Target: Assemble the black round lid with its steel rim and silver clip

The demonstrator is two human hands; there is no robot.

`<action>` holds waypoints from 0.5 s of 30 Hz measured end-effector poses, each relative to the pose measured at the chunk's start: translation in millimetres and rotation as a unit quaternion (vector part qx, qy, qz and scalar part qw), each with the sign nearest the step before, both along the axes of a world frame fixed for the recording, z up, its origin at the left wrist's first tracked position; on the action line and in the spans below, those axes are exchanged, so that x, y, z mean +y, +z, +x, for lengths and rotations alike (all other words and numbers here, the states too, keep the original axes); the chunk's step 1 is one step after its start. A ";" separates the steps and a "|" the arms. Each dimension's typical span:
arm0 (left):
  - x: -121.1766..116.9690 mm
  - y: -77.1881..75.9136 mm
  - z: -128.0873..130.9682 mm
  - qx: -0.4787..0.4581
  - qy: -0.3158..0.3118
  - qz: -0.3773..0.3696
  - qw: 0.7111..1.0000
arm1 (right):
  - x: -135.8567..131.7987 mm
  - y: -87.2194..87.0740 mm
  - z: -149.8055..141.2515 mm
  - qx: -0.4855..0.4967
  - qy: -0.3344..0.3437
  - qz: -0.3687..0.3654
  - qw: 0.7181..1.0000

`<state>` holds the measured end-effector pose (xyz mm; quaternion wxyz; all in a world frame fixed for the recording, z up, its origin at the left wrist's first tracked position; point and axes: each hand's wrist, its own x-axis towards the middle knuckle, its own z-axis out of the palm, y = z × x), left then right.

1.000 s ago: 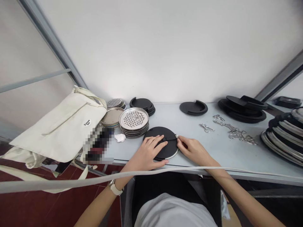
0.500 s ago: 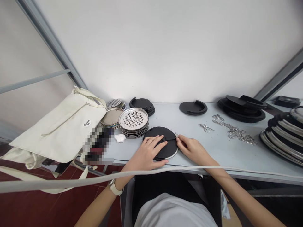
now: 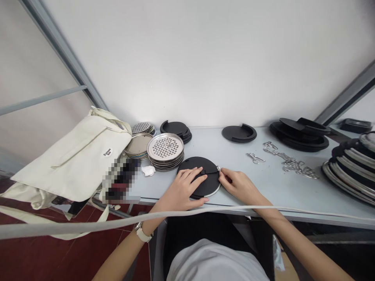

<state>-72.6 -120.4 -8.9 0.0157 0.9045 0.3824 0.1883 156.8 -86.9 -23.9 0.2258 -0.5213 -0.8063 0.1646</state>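
A round black disc (image 3: 202,171) with a metal rim lies flat on the grey table (image 3: 263,187), near its front edge. My left hand (image 3: 181,191) rests on the disc with fingers stretched flat, pressing it down. My right hand (image 3: 238,185) sits at the disc's right edge, its fingertips pinched on a small metal clip (image 3: 218,168) at the rim.
A stack of perforated metal plates (image 3: 165,150) stands left of the disc, with more plates (image 3: 137,144) and a cream tote bag (image 3: 73,160) further left. Black discs (image 3: 238,133) and loose metal clips (image 3: 290,162) lie behind and right. Stacked plates (image 3: 351,168) fill the right edge.
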 end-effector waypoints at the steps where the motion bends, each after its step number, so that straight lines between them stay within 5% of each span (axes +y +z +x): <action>1: 0.0 -0.1 0.1 0.001 0.001 0.002 1.000 | 0.0 0.2 -0.1 -0.001 0.001 0.001 1.000; 15: 1.0 -1.9 0.4 0.003 0.000 0.000 1.000 | 1.7 0.2 -1.3 0.001 0.000 0.009 1.000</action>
